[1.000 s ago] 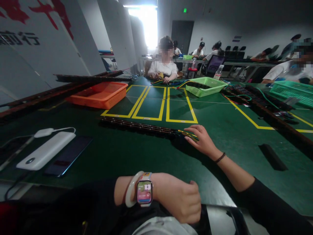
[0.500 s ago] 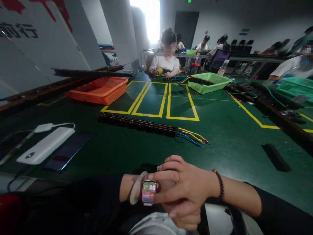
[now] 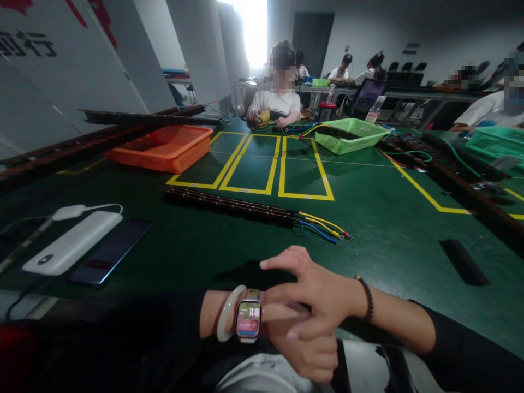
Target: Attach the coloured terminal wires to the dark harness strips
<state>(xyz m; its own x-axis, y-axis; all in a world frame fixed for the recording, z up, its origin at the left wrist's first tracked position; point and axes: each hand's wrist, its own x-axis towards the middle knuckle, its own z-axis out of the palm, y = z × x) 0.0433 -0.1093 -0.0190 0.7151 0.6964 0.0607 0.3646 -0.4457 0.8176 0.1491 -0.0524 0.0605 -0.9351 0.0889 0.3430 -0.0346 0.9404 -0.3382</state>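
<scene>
My left hand (image 3: 305,349) lies low in front of me with its fingers curled in; nothing shows in them. On its wrist are a smartwatch (image 3: 248,318) with a lit screen reading 14:40 and a pale bangle (image 3: 230,314). My right hand (image 3: 313,289) is over the back of the left, fingers spread and holding nothing. A beaded bracelet (image 3: 365,297) circles the right wrist. Beyond both hands, a long black cable harness (image 3: 233,206) rests on the green table (image 3: 196,256), its yellow and blue leads (image 3: 321,226) ending in metal lugs at the right.
At left lie a white power bank (image 3: 73,243) and a phone (image 3: 110,254). An orange basket (image 3: 164,150) and a green basket (image 3: 352,136) stand farther back. A black strip (image 3: 464,262) is at right. Across the table a person (image 3: 274,103) sits handling wires.
My right hand has lifted off the smartwatch and shifted slightly right, its fingers spreading and uncovering the screen and upper strap. My left hand stays in nearly the same place.
</scene>
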